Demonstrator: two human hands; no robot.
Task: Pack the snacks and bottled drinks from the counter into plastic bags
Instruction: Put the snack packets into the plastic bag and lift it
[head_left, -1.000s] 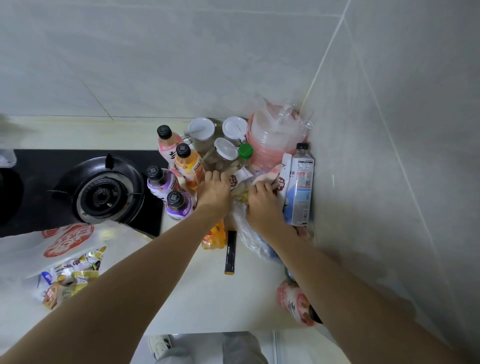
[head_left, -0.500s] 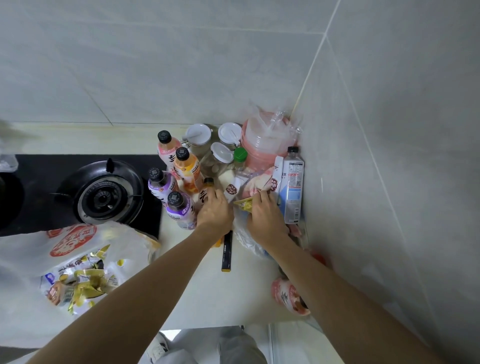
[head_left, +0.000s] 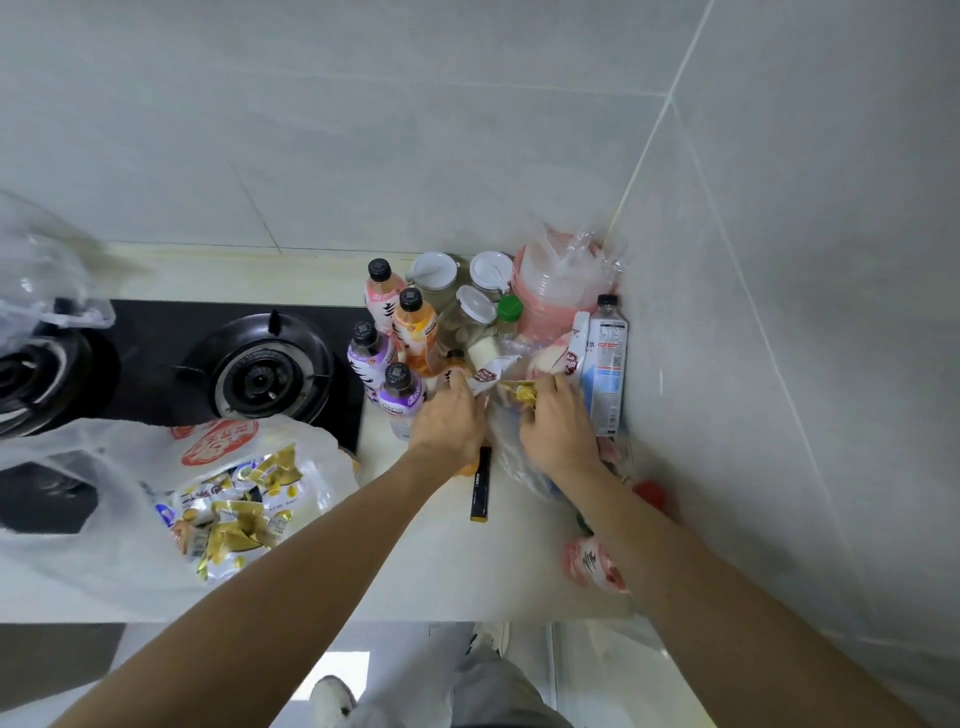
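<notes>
Head view: yellow snack (head_left: 519, 391) under right hand (head_left: 558, 423) grip

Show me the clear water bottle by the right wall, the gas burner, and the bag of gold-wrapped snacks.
clear water bottle (head_left: 605, 364), head view, on its label.
gas burner (head_left: 258, 375), head view, on its centre cap.
bag of gold-wrapped snacks (head_left: 221, 440), head view, on its red print.

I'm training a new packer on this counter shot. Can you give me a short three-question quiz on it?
1. True or false: the plastic bag at left already holds gold-wrapped snacks.
2. Which stands nearest the wall corner? A) purple-label bottle B) clear water bottle C) gas burner
3. Fill in: the black stick-shaped pack lies between the two ____.

Key: 1 true; 2 B; 3 forearms, left hand and right hand just beyond.
</notes>
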